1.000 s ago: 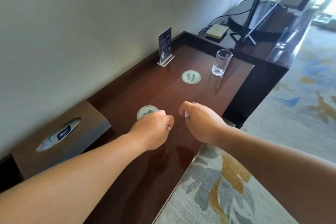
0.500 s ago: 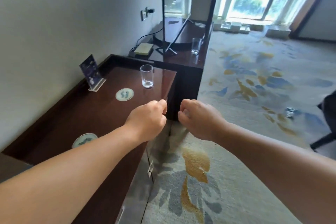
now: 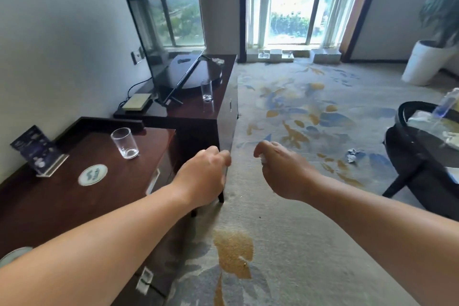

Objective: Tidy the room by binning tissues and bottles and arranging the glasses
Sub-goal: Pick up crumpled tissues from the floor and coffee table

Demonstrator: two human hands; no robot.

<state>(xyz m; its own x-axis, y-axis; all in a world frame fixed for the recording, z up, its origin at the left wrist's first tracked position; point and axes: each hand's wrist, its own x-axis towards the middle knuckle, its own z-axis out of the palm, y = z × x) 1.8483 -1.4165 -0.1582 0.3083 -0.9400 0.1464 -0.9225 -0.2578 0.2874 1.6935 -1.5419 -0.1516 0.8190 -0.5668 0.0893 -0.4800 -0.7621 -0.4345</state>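
Note:
Both my hands are held up as fists over the carpet beside the dark wooden desk [image 3: 62,196]. My left hand [image 3: 206,174] is closed with nothing visible in it. My right hand [image 3: 280,169] is closed too, and a small white tissue scrap [image 3: 263,159] shows between its fingers. One empty glass [image 3: 124,143] stands on the desk. A second glass [image 3: 206,90] stands on the TV cabinet [image 3: 223,117]. A crumpled tissue [image 3: 352,155] lies on the carpet to the right. A plastic bottle [image 3: 444,107] leans on the round black table [image 3: 402,146].
Two round coasters [image 3: 92,175] [image 3: 15,254] and a blue sign holder [image 3: 39,151] sit on the desk. A TV [image 3: 166,32] and a small box [image 3: 136,102] are on the cabinet. White tissues [image 3: 419,117] lie on the round table. A white plant pot [image 3: 427,62] stands far right.
My view has swung up and right from the desk top to the room. Both fists moved off the desk and now hang over the carpet, a little further apart.

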